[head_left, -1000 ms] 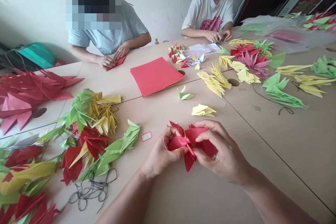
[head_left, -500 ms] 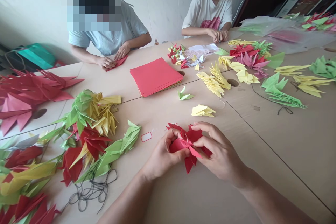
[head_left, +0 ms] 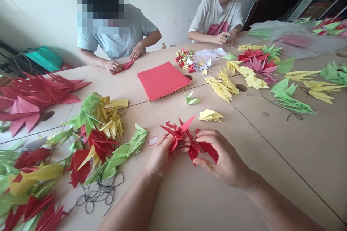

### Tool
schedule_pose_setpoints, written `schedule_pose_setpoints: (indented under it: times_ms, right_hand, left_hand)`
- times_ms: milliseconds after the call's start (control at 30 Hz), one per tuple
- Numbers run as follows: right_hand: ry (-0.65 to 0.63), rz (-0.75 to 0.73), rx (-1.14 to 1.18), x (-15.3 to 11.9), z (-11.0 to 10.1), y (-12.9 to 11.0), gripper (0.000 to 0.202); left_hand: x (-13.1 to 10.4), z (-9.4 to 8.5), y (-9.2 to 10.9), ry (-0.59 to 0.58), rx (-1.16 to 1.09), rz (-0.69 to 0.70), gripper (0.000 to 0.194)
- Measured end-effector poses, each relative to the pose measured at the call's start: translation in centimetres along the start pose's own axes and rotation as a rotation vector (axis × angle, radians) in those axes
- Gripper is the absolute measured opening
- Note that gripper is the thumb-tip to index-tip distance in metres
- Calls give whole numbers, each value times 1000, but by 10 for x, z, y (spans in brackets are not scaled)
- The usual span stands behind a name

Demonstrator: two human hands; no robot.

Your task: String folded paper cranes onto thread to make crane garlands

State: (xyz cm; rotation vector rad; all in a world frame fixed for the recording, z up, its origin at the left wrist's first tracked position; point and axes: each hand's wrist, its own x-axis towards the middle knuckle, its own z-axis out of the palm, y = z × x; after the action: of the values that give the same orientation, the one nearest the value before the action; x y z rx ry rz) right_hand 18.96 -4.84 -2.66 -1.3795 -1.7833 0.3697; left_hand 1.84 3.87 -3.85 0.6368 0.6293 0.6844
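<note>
Red origami cranes are bunched between my two hands above the table. My left hand (head_left: 162, 153) grips one red paper crane (head_left: 177, 134) between thumb and fingers, its pointed wings sticking up. My right hand (head_left: 226, 158) curves round more red paper cranes (head_left: 208, 149) just to the right, thumb apart from the fingertips and the paper within its grasp. Beyond my hands lie a bundle of yellow folded cranes (head_left: 210, 115) and a small green folded crane (head_left: 192, 98).
A stack of red paper (head_left: 164, 79) sits mid-table. Strung green, yellow and red cranes (head_left: 89, 144) with tangled black cord (head_left: 99, 191) lie left. More yellow cranes (head_left: 222, 85) lie right. Across the table, one person folds red paper (head_left: 125, 66); another holds a pen (head_left: 229, 38).
My left hand has turned, lifting a red crane leftwards with its wings up. My right hand has spread a little and moved apart from it. The view has shifted slightly.
</note>
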Motion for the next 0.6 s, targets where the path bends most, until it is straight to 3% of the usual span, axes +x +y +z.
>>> schedule_pose_setpoints:
  times_ms: [100, 233, 433, 600]
  right_hand:
    - [-13, 55, -11, 1, 7, 2, 32]
    - [-9, 45, 3, 3, 8, 3, 9]
    - [67, 89, 25, 3, 3, 2, 12]
    - [15, 91, 108, 1, 3, 0, 11]
  left_hand:
    - [1, -2, 0, -10, -37, -25, 27]
    - [1, -2, 1, 10, -64, 3, 24]
    - [5, -6, 2, 87, -113, 91, 22]
    - [9, -11, 3, 125, -153, 130, 21]
